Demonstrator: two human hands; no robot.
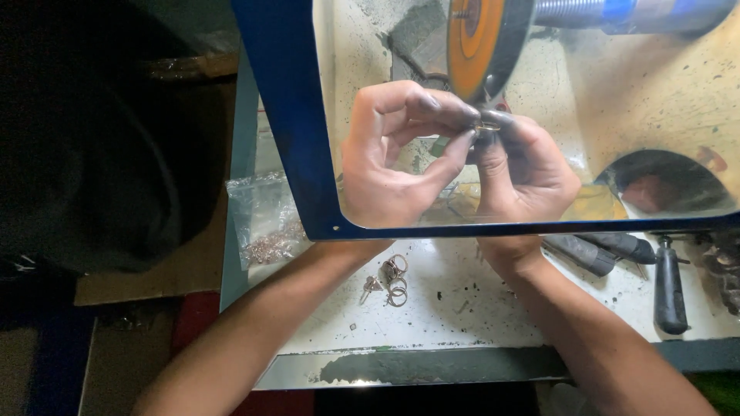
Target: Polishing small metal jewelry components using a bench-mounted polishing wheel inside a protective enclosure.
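Behind a clear shield with a blue frame (287,115), both my hands pinch a small metal ring (487,125) against the edge of an orange polishing wheel (476,42). My left hand (393,154) holds the ring from the left with thumb and forefinger. My right hand (524,166) grips it from the right, its fingertips dark with grime. Most of the ring is hidden by my fingers.
Several loose metal rings (393,279) lie on the white bench (462,308) between my forearms. A clear bag of small metal pieces (266,223) sits at the left. Dark-handled tools (669,285) lie at the right. The wheel's shaft (586,11) runs to the right.
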